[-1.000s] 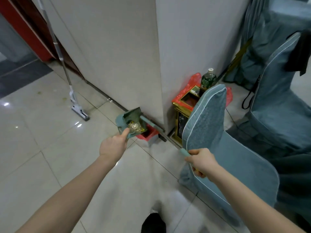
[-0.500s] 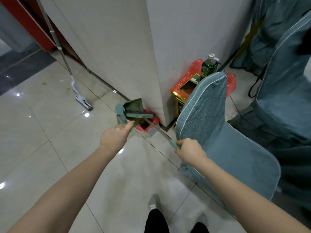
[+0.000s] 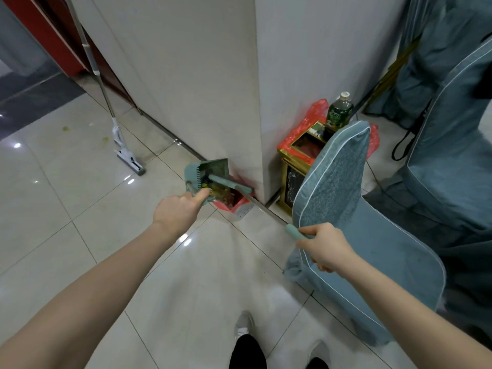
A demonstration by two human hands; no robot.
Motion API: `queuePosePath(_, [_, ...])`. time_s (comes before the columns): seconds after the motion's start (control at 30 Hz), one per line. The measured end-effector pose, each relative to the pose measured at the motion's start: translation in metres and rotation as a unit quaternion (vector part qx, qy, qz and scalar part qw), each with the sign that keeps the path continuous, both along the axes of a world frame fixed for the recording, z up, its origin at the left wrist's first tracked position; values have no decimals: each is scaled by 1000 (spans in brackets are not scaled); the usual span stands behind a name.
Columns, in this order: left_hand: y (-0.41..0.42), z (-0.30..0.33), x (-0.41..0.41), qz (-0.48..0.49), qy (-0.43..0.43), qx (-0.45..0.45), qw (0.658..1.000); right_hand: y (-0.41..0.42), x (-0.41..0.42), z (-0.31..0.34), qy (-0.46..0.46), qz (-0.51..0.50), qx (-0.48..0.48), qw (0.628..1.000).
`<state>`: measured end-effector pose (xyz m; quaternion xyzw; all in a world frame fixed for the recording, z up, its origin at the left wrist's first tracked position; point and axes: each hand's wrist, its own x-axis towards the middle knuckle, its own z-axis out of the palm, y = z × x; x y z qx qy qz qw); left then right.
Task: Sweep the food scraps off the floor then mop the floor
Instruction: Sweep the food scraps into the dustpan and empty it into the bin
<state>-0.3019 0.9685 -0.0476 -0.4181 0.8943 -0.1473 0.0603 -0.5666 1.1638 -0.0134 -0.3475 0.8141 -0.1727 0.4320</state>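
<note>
A: Where are the food scraps?

B: In the green dustpan point(image 3: 210, 177), yellowish bits point(image 3: 217, 191) piled just beyond the left hand point(image 3: 179, 213). The pan is tilted over a small red-lined bin point(image 3: 234, 205) at the wall's corner.

A: And the hands?

B: The left hand is closed on the dustpan's near edge, thumb pressed against it. The right hand point(image 3: 323, 247) is wrapped tight around the green grip of a long handle point(image 3: 266, 211) that runs from it forward and left to the dustpan.

A: What's around them?

B: A blue-covered chair point(image 3: 346, 198) sits just beyond and right of the right hand. Past it stands a gold bin with a red bag point(image 3: 300, 145) and a green bottle point(image 3: 339, 113). Far left of the left hand, a mop point(image 3: 125, 155) leans on the wall, its head on the tile floor point(image 3: 66, 209).
</note>
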Motion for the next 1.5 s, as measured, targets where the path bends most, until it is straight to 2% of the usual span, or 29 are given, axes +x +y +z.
queuePosePath(0.23, [2,-2,-5,-10,8,-22,1000,-25,29,-22,85,84,31,992])
queuePosePath(0.37, [2,-4,-11,4,-11,-4,1000,-22,37,-25,155,140,55,976])
queuePosePath(0.5, [2,2,-10,22,-5,9,1000,-6,27,-24,205,152,61,965])
queuePosePath(0.6, [4,4,-8,20,-4,12,1000,6,20,-27,186,113,64,974])
queuePosePath(0.77, [6,9,-9,6,-21,14,1000,18,17,-33,71,17,23,997])
queuePosePath(1.0, [10,8,-22,-9,-27,12,1000,21,17,-32,48,25,-4,999])
queuePosePath(1.1, [8,8,-33,-10,-57,-1,998,14,21,-36,73,71,2,995])
queuePosePath(1.23, [5,1,-47,-11,-83,8,996,0,25,-38,155,152,30,976])
queuePosePath(1.4, [-2,5,-50,-3,-69,22,997,8,21,-36,196,156,58,966])
queuePosePath(1.5, [-3,10,-45,-14,-80,21,996,17,16,-38,188,131,62,971])
